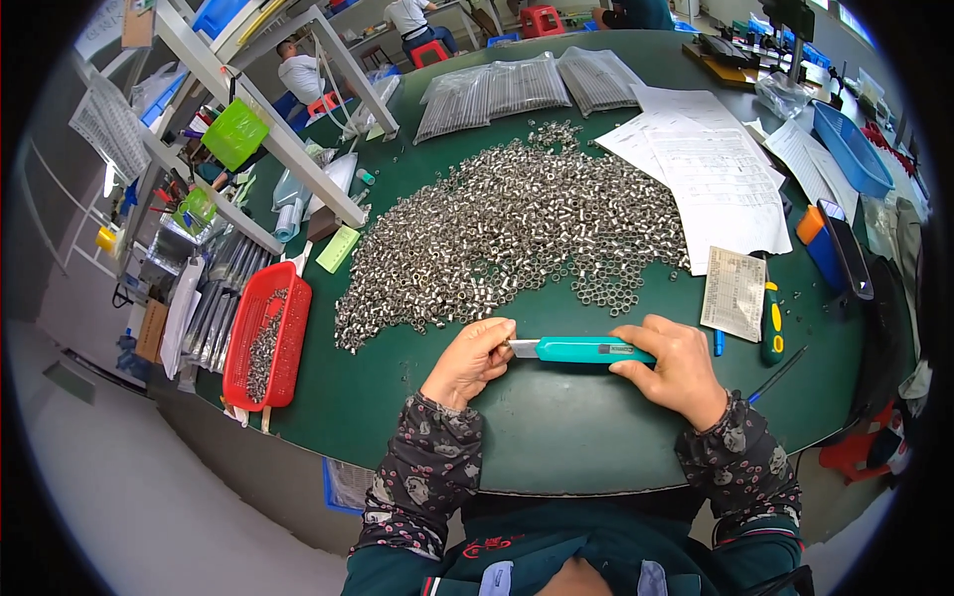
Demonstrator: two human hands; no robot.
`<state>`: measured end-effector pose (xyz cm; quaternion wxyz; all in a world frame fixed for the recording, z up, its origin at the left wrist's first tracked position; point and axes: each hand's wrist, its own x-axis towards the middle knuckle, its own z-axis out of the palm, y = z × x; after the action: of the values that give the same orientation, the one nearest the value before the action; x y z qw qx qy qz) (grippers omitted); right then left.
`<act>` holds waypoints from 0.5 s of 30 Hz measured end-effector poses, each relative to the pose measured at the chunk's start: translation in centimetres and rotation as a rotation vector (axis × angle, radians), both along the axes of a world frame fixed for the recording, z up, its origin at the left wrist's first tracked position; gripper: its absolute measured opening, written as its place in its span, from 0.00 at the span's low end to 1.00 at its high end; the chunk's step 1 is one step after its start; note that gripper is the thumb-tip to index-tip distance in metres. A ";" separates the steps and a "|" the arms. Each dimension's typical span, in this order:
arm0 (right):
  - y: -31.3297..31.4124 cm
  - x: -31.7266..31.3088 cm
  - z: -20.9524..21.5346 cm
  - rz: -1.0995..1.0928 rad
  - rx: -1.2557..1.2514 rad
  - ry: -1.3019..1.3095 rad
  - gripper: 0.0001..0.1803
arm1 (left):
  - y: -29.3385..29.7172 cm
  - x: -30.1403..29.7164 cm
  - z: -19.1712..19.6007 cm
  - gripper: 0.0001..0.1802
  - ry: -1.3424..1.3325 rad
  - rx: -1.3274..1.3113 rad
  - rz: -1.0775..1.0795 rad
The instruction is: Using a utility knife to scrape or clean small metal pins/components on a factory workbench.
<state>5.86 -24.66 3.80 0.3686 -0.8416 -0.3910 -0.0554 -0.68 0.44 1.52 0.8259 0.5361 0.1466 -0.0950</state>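
Holding a teal utility knife (586, 350) just in front of the heap of small metal rings (507, 233), my right hand (676, 368) grips its handle while my left hand (472, 360) pinches the blade end. A red basket (260, 377) sits left of the heap on the green tabletop (556, 437).

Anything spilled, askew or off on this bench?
Mostly orderly. The small metal rings lie loose in a wide heap on the green table, strays thinning toward the paper sheets, not in the red basket. Left hand pinches the bare blade of the teal utility knife; right hand grips its handle.
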 end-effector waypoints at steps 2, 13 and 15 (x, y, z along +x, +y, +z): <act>-0.1 0.2 0.3 0.008 -0.008 -0.040 0.14 | 0.0 0.0 0.1 0.14 0.001 -0.027 -0.045; -0.1 0.6 1.3 0.046 -0.055 -0.538 0.19 | 0.0 -0.1 -0.1 0.12 -0.017 -0.087 -0.051; -0.3 0.6 1.0 0.034 -0.006 -0.433 0.19 | 0.0 0.0 -0.4 0.10 -0.077 -0.132 -0.011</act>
<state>6.44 -24.93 4.82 0.2744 -0.8043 -0.4754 -0.2275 -0.70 0.40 1.12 0.8639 0.4846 0.1053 -0.0883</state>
